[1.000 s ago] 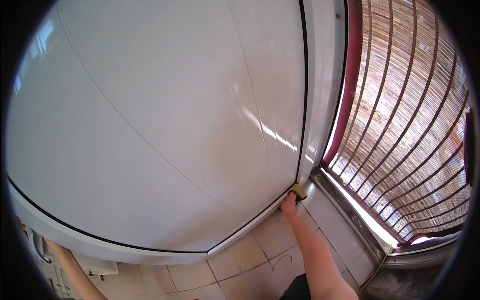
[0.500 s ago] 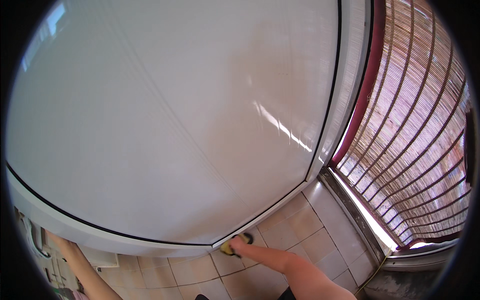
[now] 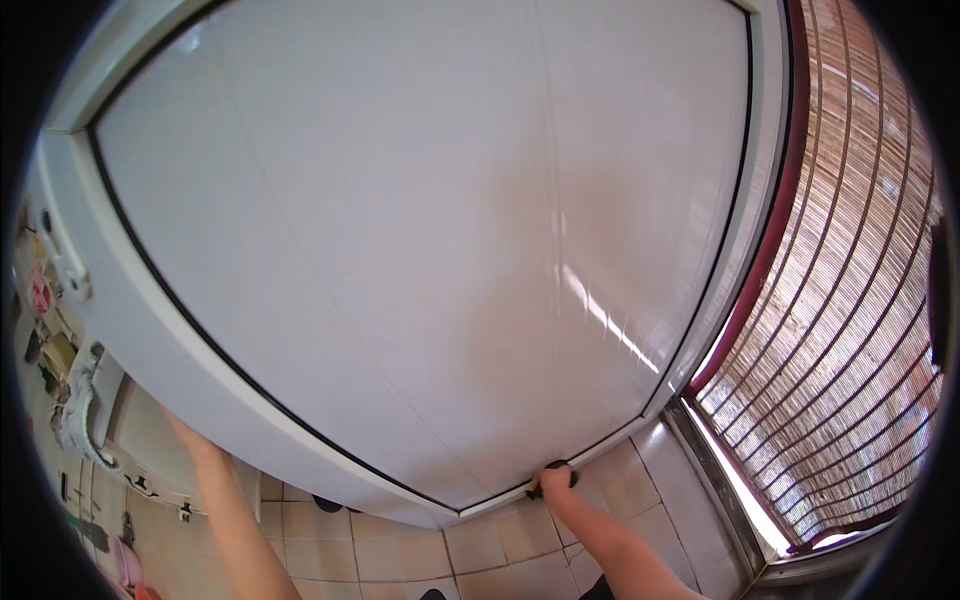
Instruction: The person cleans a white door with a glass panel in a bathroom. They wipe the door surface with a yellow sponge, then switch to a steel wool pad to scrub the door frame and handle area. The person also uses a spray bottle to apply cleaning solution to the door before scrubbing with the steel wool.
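While one white door (image 3: 400, 250) fills most of the view, one reed screen (image 3: 870, 250) stands beyond its right edge, crossed by at least five dark bars. Pale floor tiles (image 3: 505, 545) spread below the door's lower edge. One black seal (image 3: 751, 80) borders the door's panel, and one white handle (image 3: 68, 262) sits by the door's left edge. Two bare hands show. The left hand (image 3: 188, 440) is at the door's lower left edge; its fingers are hidden, so I cannot tell how that grip stands. The right hand (image 3: 557, 478) has its grip closed over one yellow-and-black pad (image 3: 534, 488), sponge or folded cloth, I cannot tell which. Smallest of all, this pad is at the door's bottom edge, between the panel's two lower corners.
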The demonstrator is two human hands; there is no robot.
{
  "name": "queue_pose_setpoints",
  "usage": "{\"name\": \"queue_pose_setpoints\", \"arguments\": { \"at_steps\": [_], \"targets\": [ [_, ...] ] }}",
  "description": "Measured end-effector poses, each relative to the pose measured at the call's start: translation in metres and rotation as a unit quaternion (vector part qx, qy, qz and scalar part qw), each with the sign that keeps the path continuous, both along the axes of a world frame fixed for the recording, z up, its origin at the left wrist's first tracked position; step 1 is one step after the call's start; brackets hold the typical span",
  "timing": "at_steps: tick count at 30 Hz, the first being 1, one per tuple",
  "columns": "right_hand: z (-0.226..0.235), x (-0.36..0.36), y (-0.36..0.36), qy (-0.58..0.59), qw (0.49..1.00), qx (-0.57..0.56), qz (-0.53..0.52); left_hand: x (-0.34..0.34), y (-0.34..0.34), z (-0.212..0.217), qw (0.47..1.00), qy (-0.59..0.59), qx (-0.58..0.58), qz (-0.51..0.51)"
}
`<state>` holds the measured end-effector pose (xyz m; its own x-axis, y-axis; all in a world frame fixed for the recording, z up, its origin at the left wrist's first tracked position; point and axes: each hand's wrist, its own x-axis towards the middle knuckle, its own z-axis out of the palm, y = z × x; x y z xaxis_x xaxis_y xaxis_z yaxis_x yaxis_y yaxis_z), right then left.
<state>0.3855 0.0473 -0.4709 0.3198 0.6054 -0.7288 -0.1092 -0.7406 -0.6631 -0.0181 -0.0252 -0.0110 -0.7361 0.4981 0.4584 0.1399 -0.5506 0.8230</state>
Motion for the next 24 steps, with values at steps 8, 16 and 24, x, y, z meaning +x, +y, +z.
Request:
{"name": "queue_pose_setpoints", "arguments": {
  "at_steps": [8, 16, 24],
  "targets": [
    [0.03, 0.001, -0.022, -0.009, 0.984, 0.177, -0.011, 0.013, -0.001, 0.013, 0.993, 0.102, -0.063, 0.02],
    [0.167, -0.051, -0.081, 0.317, 0.916, 0.233, 0.078, 0.014, -0.041, 0.01, 0.979, 0.17, -0.072, 0.089],
    [0.289, -0.043, -0.154, 0.34, 0.86, 0.332, 0.188, -0.014, -0.083, -0.012, 0.936, 0.276, -0.217, -0.025]
  ]
}}
